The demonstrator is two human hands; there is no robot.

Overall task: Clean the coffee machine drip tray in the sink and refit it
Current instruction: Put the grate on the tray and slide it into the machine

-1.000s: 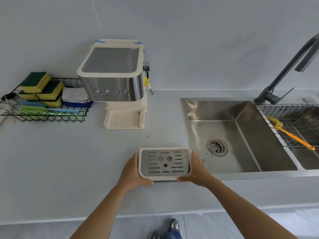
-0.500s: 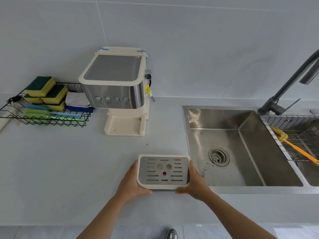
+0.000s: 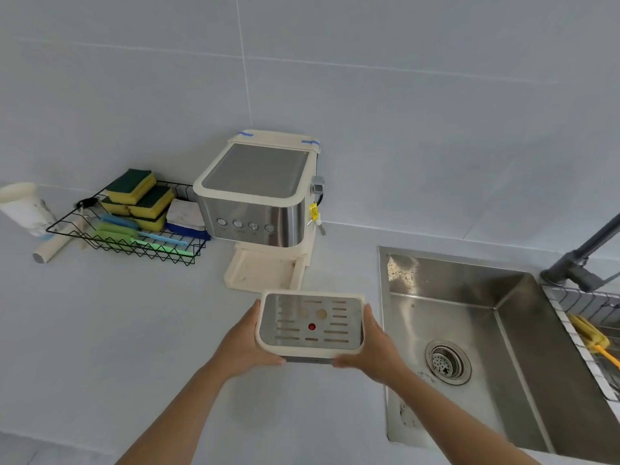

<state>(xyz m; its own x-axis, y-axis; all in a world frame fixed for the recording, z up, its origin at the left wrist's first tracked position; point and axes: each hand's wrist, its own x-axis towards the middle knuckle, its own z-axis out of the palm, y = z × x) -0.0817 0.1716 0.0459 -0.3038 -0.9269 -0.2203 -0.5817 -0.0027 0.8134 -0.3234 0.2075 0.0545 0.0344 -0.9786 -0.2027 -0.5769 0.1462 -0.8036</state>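
The cream drip tray [image 3: 310,325] with its slotted steel grate and red dot is lifted off the counter, just in front of the coffee machine [image 3: 258,199]. My left hand [image 3: 243,344] grips its left side and my right hand [image 3: 372,349] grips its right side. The machine's cream base [image 3: 261,271] under the spouts shows bare. The steel sink [image 3: 469,313] with its round drain [image 3: 448,362] lies to the right of the tray.
A black wire rack [image 3: 127,243] holding green-yellow sponges [image 3: 134,186], cloths and brushes stands left of the machine. A white cup [image 3: 25,208] lies at far left. A grey faucet [image 3: 583,253] and a wire drainer with a yellow brush [image 3: 590,338] sit at right.
Both hands have raised the tray from the counter near the sink edge and carried it up and toward the machine's base. The view has tilted up and to the left.
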